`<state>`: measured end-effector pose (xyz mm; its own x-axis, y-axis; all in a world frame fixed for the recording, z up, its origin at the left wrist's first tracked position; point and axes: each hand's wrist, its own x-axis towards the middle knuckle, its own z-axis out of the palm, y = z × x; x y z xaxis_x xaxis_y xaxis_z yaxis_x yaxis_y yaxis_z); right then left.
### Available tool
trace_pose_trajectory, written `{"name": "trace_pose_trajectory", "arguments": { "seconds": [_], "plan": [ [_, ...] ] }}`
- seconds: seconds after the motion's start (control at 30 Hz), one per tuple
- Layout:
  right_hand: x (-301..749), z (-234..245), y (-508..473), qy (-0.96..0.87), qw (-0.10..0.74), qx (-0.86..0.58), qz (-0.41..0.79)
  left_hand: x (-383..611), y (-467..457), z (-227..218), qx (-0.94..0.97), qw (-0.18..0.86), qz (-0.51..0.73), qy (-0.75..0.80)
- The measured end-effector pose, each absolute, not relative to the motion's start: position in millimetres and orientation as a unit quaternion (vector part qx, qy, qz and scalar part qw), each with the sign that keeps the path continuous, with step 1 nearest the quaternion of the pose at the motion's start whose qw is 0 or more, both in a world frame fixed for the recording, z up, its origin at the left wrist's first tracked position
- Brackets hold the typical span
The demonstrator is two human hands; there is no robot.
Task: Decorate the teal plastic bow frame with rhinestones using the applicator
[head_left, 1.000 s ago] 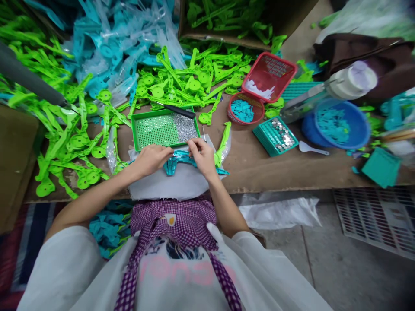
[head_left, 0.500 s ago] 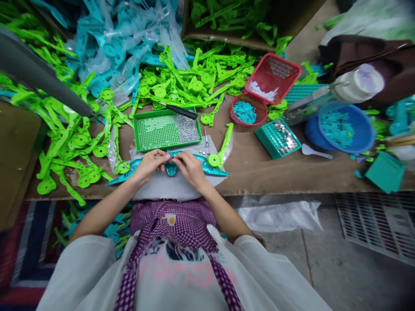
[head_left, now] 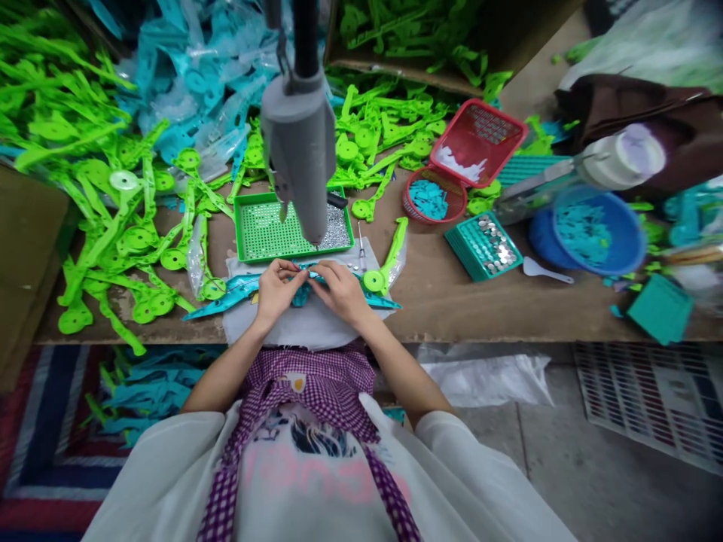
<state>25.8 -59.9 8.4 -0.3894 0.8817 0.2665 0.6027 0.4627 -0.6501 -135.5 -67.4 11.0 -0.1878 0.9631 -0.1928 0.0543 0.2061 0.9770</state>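
Note:
My left hand (head_left: 278,287) and my right hand (head_left: 340,290) meet over a white cloth (head_left: 305,324) at the table's near edge. Both pinch a long teal plastic part (head_left: 226,295) that lies across the cloth, its ends sticking out left and right. Just beyond my fingers sits a green tray (head_left: 265,233) holding small silver pieces. A grey hanging tool (head_left: 299,143) dangles in front of the tray and hides part of it. A lime green part (head_left: 384,263) lies right of my right hand, with a thin metal pin (head_left: 360,245) beside it.
Heaps of lime green parts (head_left: 113,218) and bagged teal parts (head_left: 192,68) cover the left and back of the table. To the right stand a red basket (head_left: 477,143), a teal tray of silver discs (head_left: 483,245), a blue bowl (head_left: 599,233) and a white spoon (head_left: 545,269).
The grey hanging tool swung from the far left to the middle, above the green tray. My hands drew together on the teal part, and the lime green part now lies beside them.

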Motion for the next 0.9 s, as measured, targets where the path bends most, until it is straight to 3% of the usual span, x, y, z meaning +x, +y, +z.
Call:
{"name": "trace_pose_trajectory", "arguments": {
  "seconds": [0.23,0.33,0.43,0.53,0.67,0.9],
  "plan": [
    [26,2,-49,-0.81,0.306,-0.419,0.272,-143,-70,7,0.434,0.522,0.429,0.596],
    [29,5,-41,-0.816,0.287,-0.425,0.266,-144,-78,6,0.53,0.396,0.431,0.613],
    [31,9,-33,-0.843,0.232,-0.429,0.227,-144,-89,3,0.644,0.225,0.418,0.599],
    [29,10,-25,-0.871,0.17,-0.416,0.2,-144,-99,-4,0.705,0.123,0.379,0.587],
    [29,8,-17,-0.89,0.117,-0.404,0.175,-139,-108,-13,0.739,0.077,0.302,0.597],
    [36,8,-15,-0.91,0.097,-0.382,0.131,-136,-108,-18,0.768,0.074,0.257,0.582]
  ]
}}
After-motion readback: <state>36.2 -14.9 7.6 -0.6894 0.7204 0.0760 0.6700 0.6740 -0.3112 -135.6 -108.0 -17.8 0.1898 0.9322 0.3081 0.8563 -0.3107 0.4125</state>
